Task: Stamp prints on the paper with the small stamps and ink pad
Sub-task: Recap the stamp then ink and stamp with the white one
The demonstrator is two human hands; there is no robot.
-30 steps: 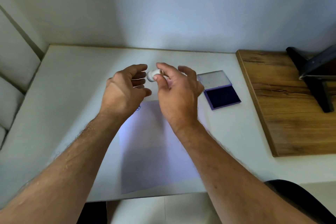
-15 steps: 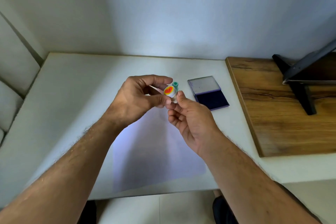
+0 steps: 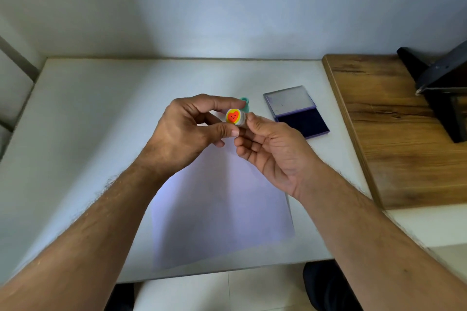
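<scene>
A white tabletop (image 3: 101, 121) runs back to a pale wall, and a wooden board (image 3: 394, 134) lies on its right side with a dark stand (image 3: 442, 88) on it. A sheet of paper (image 3: 222, 209) lies flat at the near middle of the tabletop. Just beyond its far right corner sits the ink pad (image 3: 295, 111), lid laid open, the dark pad on the near half.

Both hands are raised over the far end of the paper. The left hand (image 3: 184, 134) pinches a small round stamp (image 3: 235, 116) between forefinger and thumb; its cap shows a red smiling heart on yellow. The right hand (image 3: 273, 151), palm up with curled fingers, meets the stamp's right side with its fingertips, so both grips are closed on it. A teal stamp (image 3: 245, 104) shows partly behind the forefinger; whether it stands on the tabletop I cannot tell.
</scene>
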